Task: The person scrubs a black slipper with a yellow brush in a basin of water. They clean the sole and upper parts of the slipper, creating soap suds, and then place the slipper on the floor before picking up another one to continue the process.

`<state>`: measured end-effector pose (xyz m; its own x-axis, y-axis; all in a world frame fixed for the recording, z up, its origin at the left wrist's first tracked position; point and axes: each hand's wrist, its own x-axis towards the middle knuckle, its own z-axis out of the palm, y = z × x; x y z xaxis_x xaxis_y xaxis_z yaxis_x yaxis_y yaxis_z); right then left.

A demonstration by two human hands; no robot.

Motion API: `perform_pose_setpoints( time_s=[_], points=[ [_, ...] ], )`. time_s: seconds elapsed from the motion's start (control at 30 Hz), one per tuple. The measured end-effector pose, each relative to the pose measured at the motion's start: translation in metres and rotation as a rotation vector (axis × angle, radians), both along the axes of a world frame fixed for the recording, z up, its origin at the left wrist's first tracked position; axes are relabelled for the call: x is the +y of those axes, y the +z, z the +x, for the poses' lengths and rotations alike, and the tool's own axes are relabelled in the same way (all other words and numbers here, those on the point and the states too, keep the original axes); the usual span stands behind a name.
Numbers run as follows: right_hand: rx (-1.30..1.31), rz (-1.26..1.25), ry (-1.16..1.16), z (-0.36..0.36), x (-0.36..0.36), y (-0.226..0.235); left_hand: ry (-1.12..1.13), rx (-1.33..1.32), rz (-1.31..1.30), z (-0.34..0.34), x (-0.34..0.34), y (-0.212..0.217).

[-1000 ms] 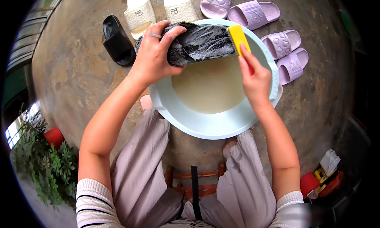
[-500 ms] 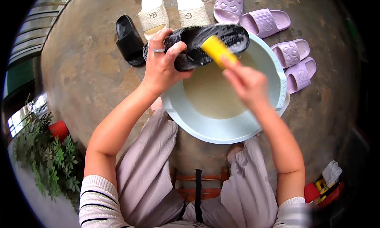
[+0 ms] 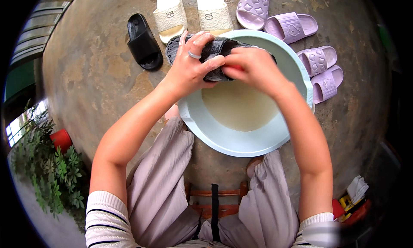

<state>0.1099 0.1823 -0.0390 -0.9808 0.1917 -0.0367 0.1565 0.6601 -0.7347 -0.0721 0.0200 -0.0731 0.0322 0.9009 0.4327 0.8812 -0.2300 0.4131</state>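
Note:
A soapy black slide slipper (image 3: 218, 45) is held sideways over the far part of a light blue basin (image 3: 238, 148). My left hand (image 3: 189, 71), with a ring on one finger, grips it around the strap end, and suds cling to the fingers. Pressed against the slipper's strap opening is my right hand (image 3: 256, 69), fingers closed. The yellow brush it held a moment ago is now hidden by the hand and the slipper. Cloudy water (image 3: 238, 108) fills the bottom of the basin.
Another black slipper (image 3: 145, 43) lies to the left on the concrete floor. Cream slippers (image 3: 171, 17) stand beyond the basin, and several lilac slippers (image 3: 292, 27) curve round its right side. A leafy plant (image 3: 56, 175) and red pot (image 3: 61, 140) are at far left.
My right hand has moved up and left with the brush, from the slipper's open sole to its strap opening. The slipper has shifted slightly right and down in my left hand.

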Motion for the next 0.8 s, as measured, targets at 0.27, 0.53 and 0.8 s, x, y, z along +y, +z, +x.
perform_pose_setpoints(
  time_s=[0.27,0.53,0.8],
  points=[
    [-0.114,-0.333,-0.246,0.034,0.017,0.008,0.058,-0.114,0.021,0.004,0.001,-0.005],
    [-0.292,-0.491,-0.262,0.064,0.049,0.017,0.039,-0.058,0.025,-0.001,-0.002,0.004],
    [-0.303,-0.431,-0.132,0.034,0.045,0.023,0.050,-0.097,0.019,0.003,0.003,0.002]
  ],
)
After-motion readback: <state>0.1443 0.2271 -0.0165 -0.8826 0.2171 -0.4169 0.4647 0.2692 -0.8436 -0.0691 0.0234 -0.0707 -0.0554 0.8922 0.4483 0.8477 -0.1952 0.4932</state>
